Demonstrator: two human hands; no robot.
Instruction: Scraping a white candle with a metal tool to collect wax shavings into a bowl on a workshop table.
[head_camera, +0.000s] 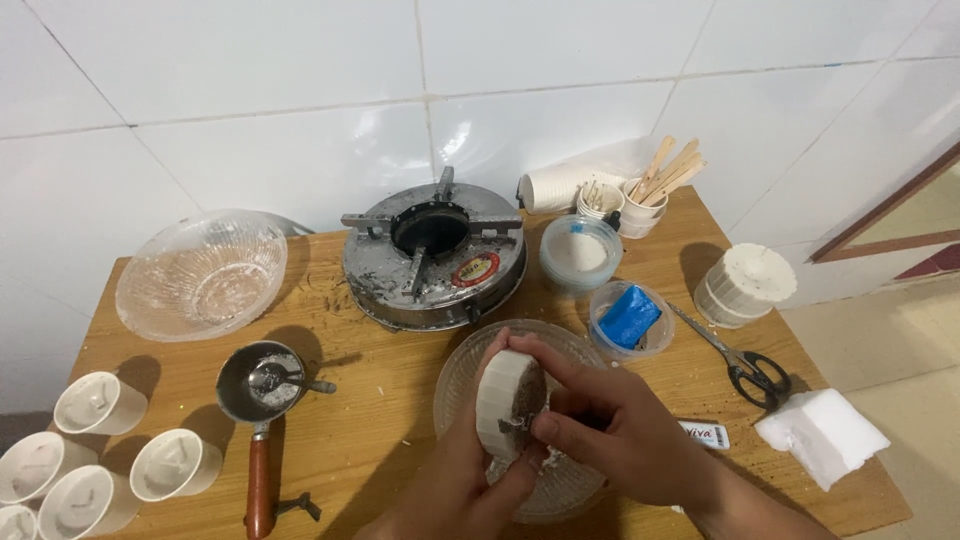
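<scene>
We note both hands clasped on a white ribbed mould (508, 400): left hand (455, 490) cradling beneath, right hand (610, 425) gripping its edge, over a glass dish (460, 375). Risk: crumbs or the mould itself slipping, given the fingertip hold. Beyond, a cluttered wooden table (370, 400), burner (435, 260), white tiled wall (250, 90).
</scene>
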